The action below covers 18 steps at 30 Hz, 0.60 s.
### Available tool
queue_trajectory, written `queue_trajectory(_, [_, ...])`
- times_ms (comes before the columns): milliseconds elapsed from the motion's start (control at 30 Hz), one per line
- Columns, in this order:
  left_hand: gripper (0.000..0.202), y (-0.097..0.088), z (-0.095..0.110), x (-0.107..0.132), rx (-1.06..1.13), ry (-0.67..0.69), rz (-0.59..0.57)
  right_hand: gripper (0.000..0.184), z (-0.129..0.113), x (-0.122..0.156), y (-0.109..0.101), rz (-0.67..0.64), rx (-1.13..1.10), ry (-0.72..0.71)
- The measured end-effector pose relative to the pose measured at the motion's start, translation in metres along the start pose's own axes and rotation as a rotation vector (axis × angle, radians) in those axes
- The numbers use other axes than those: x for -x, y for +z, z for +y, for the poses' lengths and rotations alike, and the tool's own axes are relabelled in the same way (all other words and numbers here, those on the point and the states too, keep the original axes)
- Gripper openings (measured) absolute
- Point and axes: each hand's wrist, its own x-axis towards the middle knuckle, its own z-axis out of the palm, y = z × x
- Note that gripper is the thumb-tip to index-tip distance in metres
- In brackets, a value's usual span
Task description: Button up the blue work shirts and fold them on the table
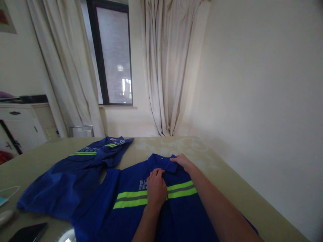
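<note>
A dark blue work jacket (181,208) with yellow-green and grey reflective stripes lies front up on the table, its collar (164,163) at the far end. My left hand (156,187) rests on the jacket's chest just below the collar, beside white printed lettering. Its fingers are curled at the front opening, and the fingertips are partly hidden. My right hand (183,162) pinches the right tip of the collar between thumb and fingers. To the left, a second blue garment (83,164) with similar stripes lies loosely spread, partly against the first jacket's sleeve.
The table (209,168) has a pale patterned cover and meets a wall on the right. At the lower left lie a black phone (29,232), a white rounded object (6,216) and a white round item (68,236). Curtains (166,67) hang beyond.
</note>
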Motion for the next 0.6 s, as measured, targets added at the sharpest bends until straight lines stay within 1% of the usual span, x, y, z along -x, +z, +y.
queue_trajectory(100, [0.047,0.0,0.001,0.0,-0.003,-0.001,0.053,0.011,0.003,-0.004,0.005,-0.036,0.046,-0.042])
queue_trajectory(167, [0.046,0.002,0.0,0.002,-0.03,0.009,0.062,0.01,0.005,0.003,0.008,-0.007,0.091,-0.081])
queue_trajectory(200, [0.044,0.005,0.0,0.004,-0.05,0.02,0.053,0.013,0.005,0.008,0.009,0.015,0.115,-0.104])
queue_trajectory(267, [0.043,0.011,-0.003,0.008,-0.089,0.057,0.01,0.026,0.0,0.019,0.01,0.057,0.151,-0.155])
queue_trajectory(367, [0.054,0.018,-0.009,0.011,-0.138,0.109,-0.07,0.042,-0.011,0.043,0.0,0.082,0.187,-0.255])
queue_trajectory(400, [0.056,0.02,-0.011,0.009,-0.146,0.118,-0.087,0.044,-0.013,0.055,-0.007,0.063,0.218,-0.301])
queue_trajectory(467, [0.057,0.02,-0.015,0.001,-0.153,0.131,-0.119,0.045,-0.01,0.087,-0.024,-0.031,0.333,-0.409])
queue_trajectory(533, [0.057,0.018,-0.017,-0.015,-0.149,0.146,-0.154,0.046,0.006,0.132,-0.046,-0.177,0.44,-0.476])
queue_trajectory(567, [0.057,0.016,-0.017,-0.024,-0.143,0.153,-0.172,0.05,0.017,0.159,-0.058,-0.23,0.474,-0.504])
queue_trajectory(600, [0.056,0.015,-0.018,-0.034,-0.134,0.16,-0.19,0.057,0.03,0.187,-0.069,-0.286,0.498,-0.544])
